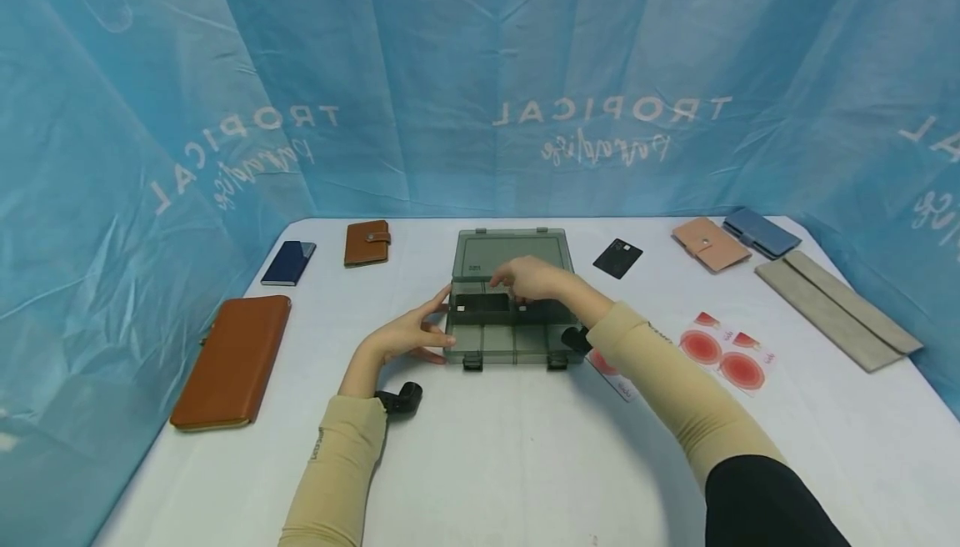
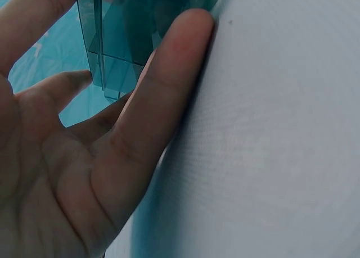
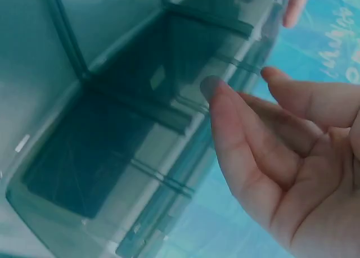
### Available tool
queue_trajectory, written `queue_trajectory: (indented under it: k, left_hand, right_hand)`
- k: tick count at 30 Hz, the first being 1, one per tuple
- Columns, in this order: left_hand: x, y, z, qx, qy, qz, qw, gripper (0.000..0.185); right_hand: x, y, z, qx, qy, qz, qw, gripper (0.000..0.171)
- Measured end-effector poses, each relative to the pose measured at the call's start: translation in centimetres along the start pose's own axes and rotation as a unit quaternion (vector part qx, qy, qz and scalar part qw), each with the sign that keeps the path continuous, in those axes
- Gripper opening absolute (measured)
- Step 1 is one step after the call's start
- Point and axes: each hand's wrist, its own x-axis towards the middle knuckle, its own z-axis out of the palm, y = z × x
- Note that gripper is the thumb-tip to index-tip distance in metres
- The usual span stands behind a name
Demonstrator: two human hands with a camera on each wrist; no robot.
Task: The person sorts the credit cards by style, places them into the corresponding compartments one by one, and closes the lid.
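A translucent green compartment box point(image 1: 480, 338) stands mid-table, its lid point(image 1: 510, 251) swung back and two latches at the front. Two dark flat pieces, one on the left point(image 1: 482, 303) and one on the right point(image 1: 551, 312), lie in neighbouring compartments. My left hand point(image 1: 408, 332) rests along the box's left side, fingers spread and thumb at the front corner. Over the box's back part hovers my right hand point(image 1: 532, 278). In the right wrist view its loosely bent fingers point(image 3: 230, 129) hold nothing, close above the dividers.
Left of the box lie a brown leather organizer point(image 1: 232, 363), a dark blue booklet point(image 1: 288, 263) and a brown snap wallet point(image 1: 367, 243). Rightward are a black card point(image 1: 618, 258), a tan wallet point(image 1: 712, 244), a blue wallet point(image 1: 761, 233), a grey pouch point(image 1: 838, 309) and red-and-white cards point(image 1: 723, 353).
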Motion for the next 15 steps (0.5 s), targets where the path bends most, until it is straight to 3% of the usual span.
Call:
queue_trajectory:
  k: [3,7,11,15]
  left_hand:
    - [-0.1,0.0,0.0,0.001,0.001,0.000,1.0000,0.095]
    - [-0.1,0.0,0.0,0.007,0.002,-0.001,1.0000,0.096]
    - [0.1,0.0,0.1,0.008,0.006,-0.007,0.9999,0.096]
    - [0.1,0.0,0.1,0.004,0.010,-0.010,0.9999,0.096]
  right_hand:
    - [-0.7,0.5,-0.8,0.016,0.019,-0.032,0.999,0.042]
    - [-1.7,2.9,-2.2,0.063,0.071,-0.035,0.995,0.033]
    - [-2.6,6.6,-3.4,0.106,0.119,0.017,0.987,0.034]
    - [-3.3,10.0,-3.7,0.079,0.137,0.107,0.982,0.039]
